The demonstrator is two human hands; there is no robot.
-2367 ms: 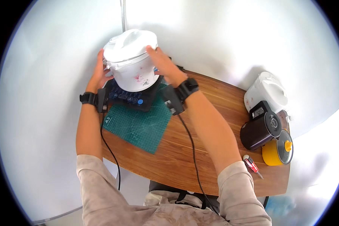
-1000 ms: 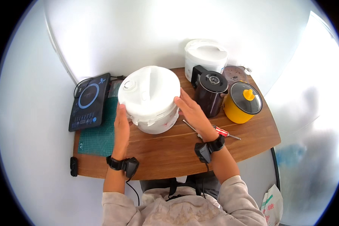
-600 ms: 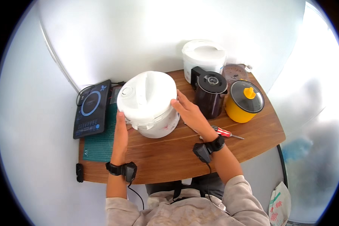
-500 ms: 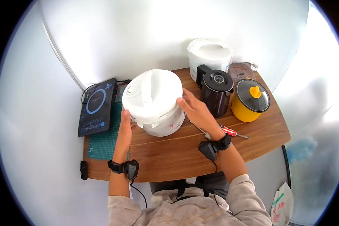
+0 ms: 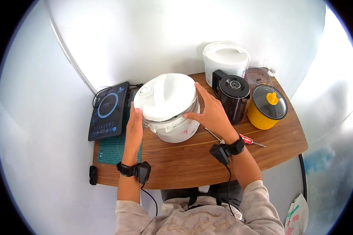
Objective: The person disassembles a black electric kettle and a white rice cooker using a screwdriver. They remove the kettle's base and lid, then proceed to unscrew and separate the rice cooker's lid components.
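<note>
A white rice cooker (image 5: 179, 134) stands on the brown table, its lid (image 5: 180, 94) shifted, with a dark gap along the front right edge. My left hand (image 5: 135, 127) presses against the lid's left edge, thumb uppermost. On the opposite side my right hand (image 5: 212, 111) grips the lid's right edge, thumb at the front and fingers spread behind. The left fingers are mostly hidden behind the cooker. A raised handle bar and a round steam vent show on top of the lid. What lies inside the cooker cannot be seen.
A black induction cooktop (image 5: 108, 111) rests partly on a green cutting mat (image 5: 115, 150) at the left. Right of the cooker stand a dark kettle (image 5: 233, 103), a yellow pot (image 5: 266, 111) and a second white cooker (image 5: 226, 58). Screwdrivers (image 5: 247, 139) lie beside my right wrist.
The lid has come away slightly from the cooker body, and a gap now shows at its front right. My right thumb has moved lower along the rim. The whole view has shifted a little.
</note>
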